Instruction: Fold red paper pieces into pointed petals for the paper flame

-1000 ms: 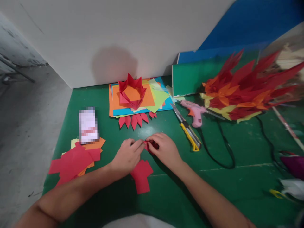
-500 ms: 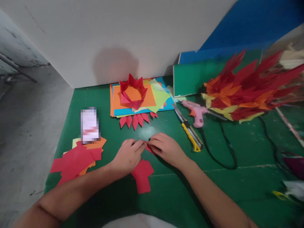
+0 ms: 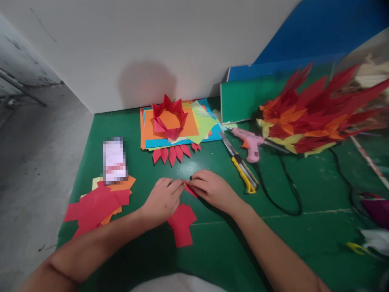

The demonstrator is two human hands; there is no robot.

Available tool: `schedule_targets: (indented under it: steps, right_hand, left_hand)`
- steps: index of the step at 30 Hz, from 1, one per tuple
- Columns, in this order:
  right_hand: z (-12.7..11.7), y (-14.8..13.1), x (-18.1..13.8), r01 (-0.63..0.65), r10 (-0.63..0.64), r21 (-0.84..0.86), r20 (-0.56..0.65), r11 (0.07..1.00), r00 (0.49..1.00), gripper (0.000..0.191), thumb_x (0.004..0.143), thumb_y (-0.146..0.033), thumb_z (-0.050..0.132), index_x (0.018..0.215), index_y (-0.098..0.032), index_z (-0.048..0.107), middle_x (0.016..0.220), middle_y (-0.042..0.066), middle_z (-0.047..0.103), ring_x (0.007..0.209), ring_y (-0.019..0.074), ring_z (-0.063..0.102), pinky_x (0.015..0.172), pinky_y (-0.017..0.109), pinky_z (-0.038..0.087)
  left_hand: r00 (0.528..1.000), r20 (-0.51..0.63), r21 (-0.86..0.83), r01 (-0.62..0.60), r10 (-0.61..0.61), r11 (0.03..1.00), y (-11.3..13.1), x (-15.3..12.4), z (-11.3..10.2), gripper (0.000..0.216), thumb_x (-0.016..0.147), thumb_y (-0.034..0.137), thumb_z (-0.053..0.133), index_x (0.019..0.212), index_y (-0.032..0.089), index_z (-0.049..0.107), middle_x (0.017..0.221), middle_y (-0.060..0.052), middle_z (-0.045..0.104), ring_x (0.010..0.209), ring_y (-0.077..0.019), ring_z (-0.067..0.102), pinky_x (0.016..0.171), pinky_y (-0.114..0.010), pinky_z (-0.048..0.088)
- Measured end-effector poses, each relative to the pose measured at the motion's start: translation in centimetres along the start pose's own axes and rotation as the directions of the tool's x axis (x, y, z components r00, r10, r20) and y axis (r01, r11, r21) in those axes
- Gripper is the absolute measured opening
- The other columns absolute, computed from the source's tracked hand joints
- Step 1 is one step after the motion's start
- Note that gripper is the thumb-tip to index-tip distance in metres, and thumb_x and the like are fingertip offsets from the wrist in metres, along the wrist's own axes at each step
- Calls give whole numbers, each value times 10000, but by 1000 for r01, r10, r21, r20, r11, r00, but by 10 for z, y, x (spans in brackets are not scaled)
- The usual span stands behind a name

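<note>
Between the fingertips of both hands is a small folded piece of red paper (image 3: 191, 190), partly hidden by the fingers. My left hand (image 3: 164, 199) pinches its left end, and my right hand (image 3: 212, 189) is closed over its upper right side. Just below the hands, red paper cutouts (image 3: 182, 227) lie flat on the green table (image 3: 212, 251). Beyond the hands, a row of pointed red folded paper petals (image 3: 172, 155) sticks out from under a stack of coloured paper (image 3: 152, 130). A ring of folded red paper (image 3: 170, 132) stands on that stack.
To the right lie a yellow box cutter (image 3: 243, 172) and a pink glue gun (image 3: 249, 142) with a black cord. A red and orange paper arrangement (image 3: 316, 117) stands behind them. At left are a blurred-out phone (image 3: 114, 160) and a pile of red, orange and yellow cutouts (image 3: 99, 205).
The fingers have shifted very slightly on the folded red paper, and a bit more of it shows between the hands. Everything else stays where it was.
</note>
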State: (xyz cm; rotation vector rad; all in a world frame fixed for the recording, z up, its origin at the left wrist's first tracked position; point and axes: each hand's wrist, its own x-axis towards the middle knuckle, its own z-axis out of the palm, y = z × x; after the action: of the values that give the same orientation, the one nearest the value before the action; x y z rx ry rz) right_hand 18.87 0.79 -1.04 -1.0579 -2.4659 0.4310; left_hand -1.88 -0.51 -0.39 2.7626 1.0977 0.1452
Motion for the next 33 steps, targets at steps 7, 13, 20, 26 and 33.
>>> schedule_targets:
  steps: [7,13,20,26,33]
  right_hand:
    - [0,-1,0,-10,11,-50,31,999,999,236,944,-206,434,868,-157,652,812,70,605,774,170,511,683,286,414]
    - [-1,-2,0,-4,6,-57,40,998,999,227,940,-199,439,875,-152,651,814,70,603,769,171,502,683,286,407]
    - [-2,-3,1,-9,17,-116,72,993,997,217,935,-190,440,840,-164,634,813,63,576,762,166,482,673,277,377]
    - [-9,-4,1,2,26,-183,149,983,988,179,900,-166,486,763,-168,601,769,47,544,730,163,447,626,270,325]
    - [-21,1,-4,0,25,-175,141,985,990,137,868,-169,541,768,-191,632,773,36,546,742,161,451,659,287,312]
  left_hand:
    - [1000,-26,-4,-15,15,1000,0,0,1,339,867,127,447,1184,142,567,1202,-49,589,932,-207,509,822,-353,428]
    - [999,-15,0,-28,28,1000,-1,1,0,347,864,131,465,1199,130,557,1216,-49,586,968,-205,503,853,-344,415]
    - [1000,-4,33,-28,28,999,-1,0,-4,320,886,171,463,1189,153,563,1226,-45,583,960,-207,489,853,-354,392]
    - [999,22,42,-29,28,999,-1,1,-8,324,899,185,442,1206,163,546,1231,-41,578,914,-203,476,841,-356,378]
    - [999,17,35,-47,46,998,-2,0,-8,328,887,185,466,1208,169,531,1217,-56,572,937,-205,471,863,-362,366]
